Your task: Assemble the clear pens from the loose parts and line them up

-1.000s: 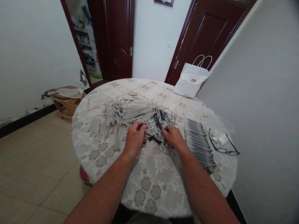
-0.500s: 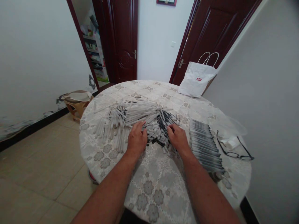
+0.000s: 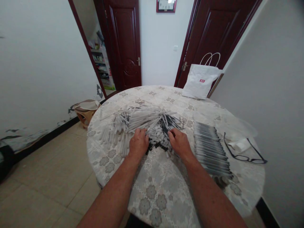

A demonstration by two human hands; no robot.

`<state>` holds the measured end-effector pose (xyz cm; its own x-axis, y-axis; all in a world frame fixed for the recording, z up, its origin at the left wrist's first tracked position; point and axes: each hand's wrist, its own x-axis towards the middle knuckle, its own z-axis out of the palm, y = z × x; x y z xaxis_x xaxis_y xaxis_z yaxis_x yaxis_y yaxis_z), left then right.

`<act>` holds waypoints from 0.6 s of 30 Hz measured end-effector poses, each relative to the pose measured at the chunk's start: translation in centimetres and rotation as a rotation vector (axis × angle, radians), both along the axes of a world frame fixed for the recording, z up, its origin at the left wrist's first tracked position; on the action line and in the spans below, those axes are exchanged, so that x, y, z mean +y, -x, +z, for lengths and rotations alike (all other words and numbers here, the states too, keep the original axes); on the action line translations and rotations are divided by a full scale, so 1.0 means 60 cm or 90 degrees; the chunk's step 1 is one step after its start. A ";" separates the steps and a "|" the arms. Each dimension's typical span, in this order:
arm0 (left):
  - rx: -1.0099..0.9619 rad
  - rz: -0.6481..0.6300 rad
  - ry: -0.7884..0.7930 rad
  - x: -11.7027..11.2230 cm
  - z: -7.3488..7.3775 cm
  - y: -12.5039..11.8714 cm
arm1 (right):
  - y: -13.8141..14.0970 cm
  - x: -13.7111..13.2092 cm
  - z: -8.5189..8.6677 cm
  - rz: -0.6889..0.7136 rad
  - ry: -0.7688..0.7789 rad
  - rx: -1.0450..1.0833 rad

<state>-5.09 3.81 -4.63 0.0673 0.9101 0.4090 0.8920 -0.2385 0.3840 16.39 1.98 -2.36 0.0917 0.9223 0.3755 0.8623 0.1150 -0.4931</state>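
Observation:
A heap of loose pen parts lies in front of me: white pen barrels (image 3: 144,114), thin black refills (image 3: 169,121), small pale pieces (image 3: 155,136) and little black pieces (image 3: 158,145). My left hand (image 3: 138,142) is at the heap's near left side, its fingers curled together by the ends of the white barrels. Across the small pieces, my right hand (image 3: 180,142) has thumb and forefinger pinched together beside the black refills. Whatever either hand holds is too small or hidden to make out. Right of my right hand lies a row of assembled pens (image 3: 211,148).
Everything lies on a round table with a flowered tablecloth (image 3: 161,193). Eyeglasses (image 3: 247,158) and a crumpled white tissue (image 3: 239,145) are at the right. A white paper bag (image 3: 201,81) stands at the back right. A wooden stool (image 3: 86,112) is beyond the table's left edge.
The view has tilted up slightly, bringing more of the wall clock into sight. Both hands stay by the heap, with only small finger movement; the left fingers look more curled.

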 end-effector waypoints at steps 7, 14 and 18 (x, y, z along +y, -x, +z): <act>-0.002 -0.080 -0.020 -0.023 0.010 -0.014 | 0.006 0.000 -0.002 0.021 -0.003 -0.006; -0.167 -0.171 -0.085 -0.028 0.014 -0.017 | 0.013 -0.005 0.005 0.017 -0.088 0.088; -0.327 -0.174 -0.049 -0.032 0.023 -0.020 | 0.015 -0.010 0.008 0.025 -0.154 0.185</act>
